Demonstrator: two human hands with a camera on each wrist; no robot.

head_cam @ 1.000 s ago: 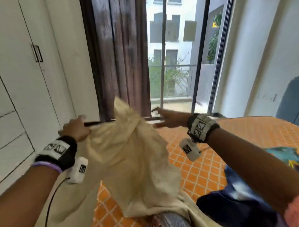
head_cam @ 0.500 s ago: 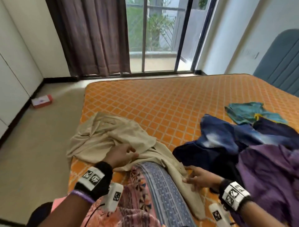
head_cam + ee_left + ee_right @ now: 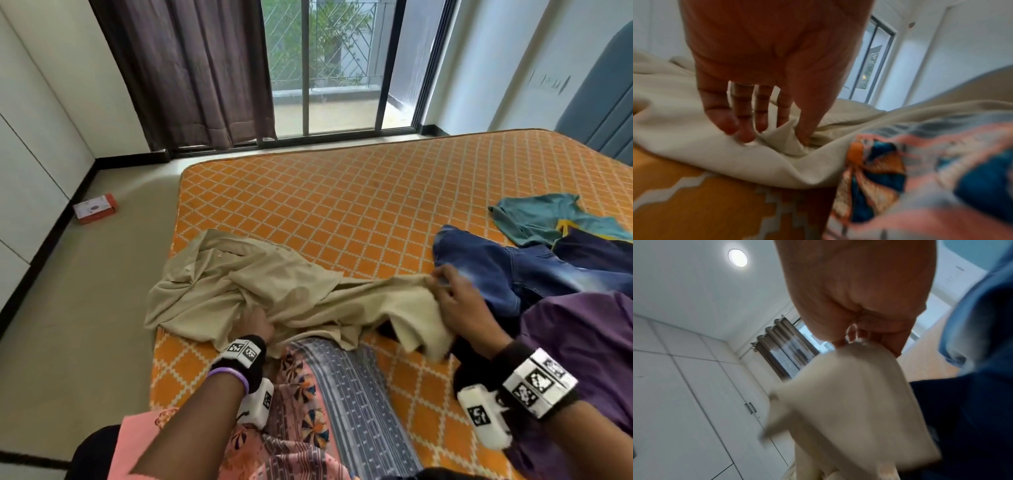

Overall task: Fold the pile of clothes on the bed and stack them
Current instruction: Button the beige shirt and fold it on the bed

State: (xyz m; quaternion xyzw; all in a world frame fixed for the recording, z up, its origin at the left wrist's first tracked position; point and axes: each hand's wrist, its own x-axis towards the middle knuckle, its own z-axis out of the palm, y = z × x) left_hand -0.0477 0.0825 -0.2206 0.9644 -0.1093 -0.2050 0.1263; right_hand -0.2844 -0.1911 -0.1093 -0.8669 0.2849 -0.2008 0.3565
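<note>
Overhead, the beige shirt (image 3: 260, 294) sprawls mid-frame on the bed (image 3: 359, 205). The left hand (image 3: 756, 91) pinches a fold (only its wrist view shows this); the right hand (image 3: 466, 308) grips the shirt's lifted edge.

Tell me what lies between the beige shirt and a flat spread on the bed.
Nothing separates the hands from the beige shirt: the left hand pinches its near edge and the right hand holds its other end up. On the right, the jeans and a purple garment crowd the bed; the patterned cloth lies under its near edge.
</note>
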